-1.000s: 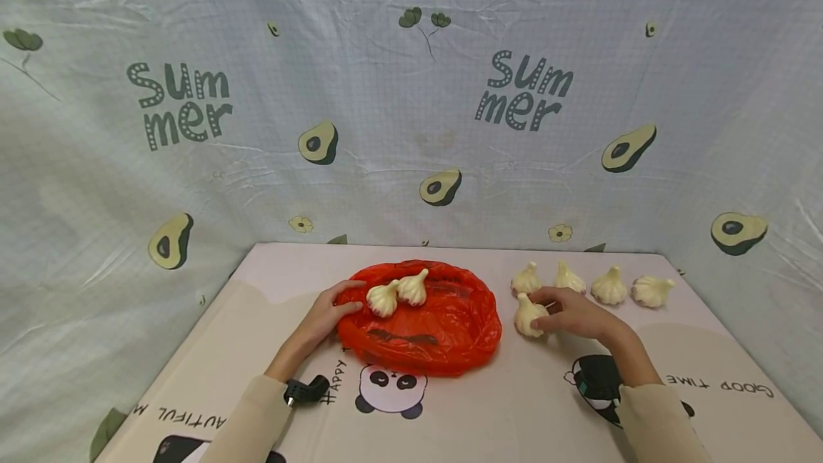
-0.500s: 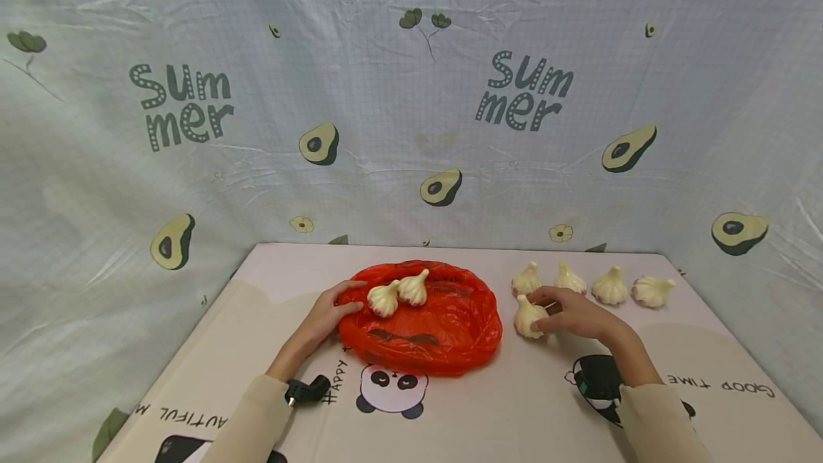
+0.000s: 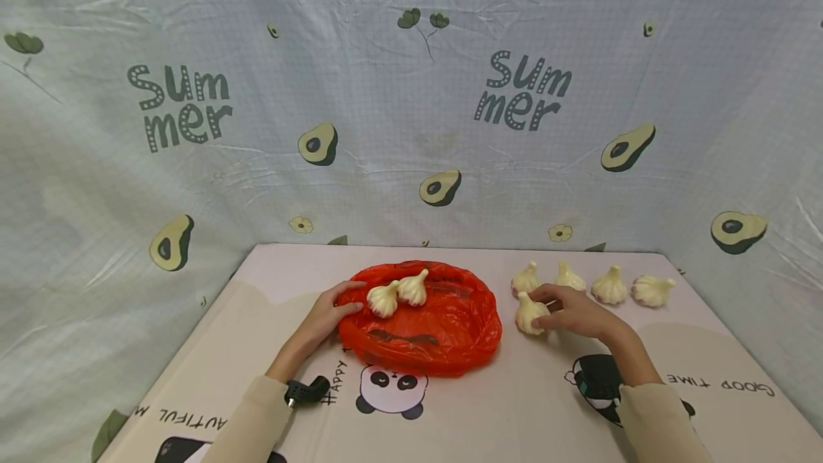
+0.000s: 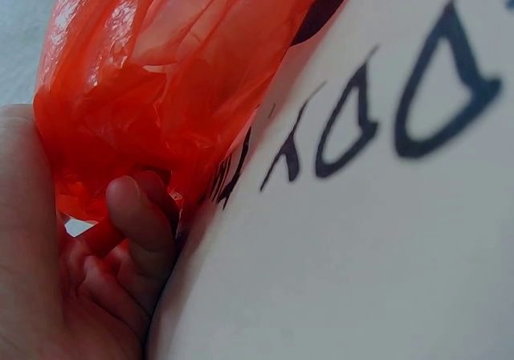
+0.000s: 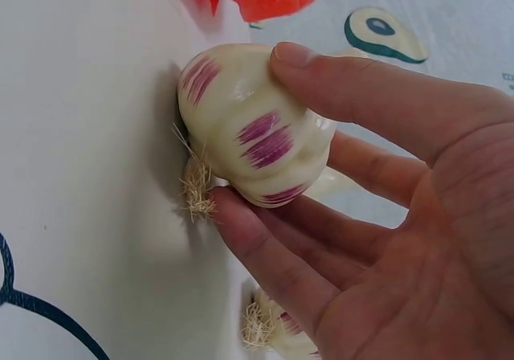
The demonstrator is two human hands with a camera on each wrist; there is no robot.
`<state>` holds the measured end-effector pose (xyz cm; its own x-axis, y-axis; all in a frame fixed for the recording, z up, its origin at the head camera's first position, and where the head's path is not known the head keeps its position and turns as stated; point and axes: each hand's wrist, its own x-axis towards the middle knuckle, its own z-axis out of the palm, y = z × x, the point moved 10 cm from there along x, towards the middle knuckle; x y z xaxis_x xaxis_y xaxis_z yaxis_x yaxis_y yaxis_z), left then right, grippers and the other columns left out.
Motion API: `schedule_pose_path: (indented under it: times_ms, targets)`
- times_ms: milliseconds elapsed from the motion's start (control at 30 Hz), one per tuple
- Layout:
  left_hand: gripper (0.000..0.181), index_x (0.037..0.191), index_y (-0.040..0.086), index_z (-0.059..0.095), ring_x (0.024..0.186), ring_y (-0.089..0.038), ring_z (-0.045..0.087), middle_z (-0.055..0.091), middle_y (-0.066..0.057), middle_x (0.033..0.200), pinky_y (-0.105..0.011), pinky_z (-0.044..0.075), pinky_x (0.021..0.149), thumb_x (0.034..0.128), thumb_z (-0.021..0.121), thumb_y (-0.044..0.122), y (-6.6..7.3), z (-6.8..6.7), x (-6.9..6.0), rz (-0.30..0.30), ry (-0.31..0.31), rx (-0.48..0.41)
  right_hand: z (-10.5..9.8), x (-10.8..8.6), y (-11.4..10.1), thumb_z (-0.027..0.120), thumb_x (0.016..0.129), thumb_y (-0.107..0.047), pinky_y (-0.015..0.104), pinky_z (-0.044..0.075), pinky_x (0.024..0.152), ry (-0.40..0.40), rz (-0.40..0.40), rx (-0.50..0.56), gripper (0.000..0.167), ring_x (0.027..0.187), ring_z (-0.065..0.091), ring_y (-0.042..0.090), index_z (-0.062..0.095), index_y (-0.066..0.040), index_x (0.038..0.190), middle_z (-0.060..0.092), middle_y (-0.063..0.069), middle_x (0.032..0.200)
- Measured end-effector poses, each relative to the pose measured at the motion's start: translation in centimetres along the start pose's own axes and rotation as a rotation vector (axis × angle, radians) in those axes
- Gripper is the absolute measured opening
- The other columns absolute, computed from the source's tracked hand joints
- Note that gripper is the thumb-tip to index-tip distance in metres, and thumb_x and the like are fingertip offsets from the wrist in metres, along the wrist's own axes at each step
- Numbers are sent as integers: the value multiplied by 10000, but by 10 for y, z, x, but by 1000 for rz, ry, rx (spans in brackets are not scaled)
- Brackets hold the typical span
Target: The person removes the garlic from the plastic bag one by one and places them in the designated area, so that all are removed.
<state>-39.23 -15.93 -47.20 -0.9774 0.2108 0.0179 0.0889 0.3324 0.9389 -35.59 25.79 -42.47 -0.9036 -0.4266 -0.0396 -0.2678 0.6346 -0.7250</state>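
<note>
A red plastic bag (image 3: 437, 359), its rim rolled open like a shallow bowl, sits on the table. Two garlic bulbs (image 3: 412, 287) lie inside it at the left. My left hand (image 3: 328, 313) holds the bag's left edge; in the left wrist view its fingers (image 4: 136, 215) curl against the red plastic. To the right of the bag, my right hand (image 3: 572, 311) grips a garlic bulb (image 3: 527, 316) between thumb and fingers. That bulb (image 5: 249, 131) shows purple streaks and dry roots in the right wrist view, close to the table surface.
Several more garlic bulbs (image 3: 609, 286) stand in a row behind the right hand, the rightmost bulb (image 3: 652, 291) lying on its side. A white table (image 3: 489, 420) with panda prints carries everything. Behind it hangs a cloth (image 3: 373, 91) printed with avocados.
The garlic bulb in my right hand has shifted very slightly up and to the right. My left hand and the bag have stayed in place.
</note>
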Motion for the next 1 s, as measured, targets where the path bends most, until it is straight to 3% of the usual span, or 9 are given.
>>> schedule_pose_path:
  times_ms: [367, 767, 1000]
  targets:
    - [470, 1464, 137, 551, 1483, -434, 415, 413, -177, 1626, -547, 484, 1120, 998, 608, 161, -1, -1, 0, -4, 0, 4, -2, -1, 2, 741, 908, -268, 541, 554, 1008, 0, -12, 10, 498, 1191, 657, 359, 619, -31, 1328, 633, 238, 1363]
    - [446, 1445, 119, 565, 1480, -422, 421, 430, -182, 1611, -556, 452, 1153, 1000, 600, 142, 0, 0, 1, 36, -16, -4, -8, -5, -9, 746, 920, -226, 492, 557, 1002, 10, -59, -12, 425, 1210, 644, 391, 642, -25, 1280, 658, 205, 1326]
    - [450, 1450, 129, 562, 1486, -424, 412, 417, -175, 1621, -551, 462, 1143, 1001, 598, 148, 0, -1, 0, 21, -18, -6, -18, -8, -16, 771, 913, -246, 599, 518, 1057, 56, -65, -66, 463, 1245, 623, 436, 633, -10, 1287, 665, 207, 1312]
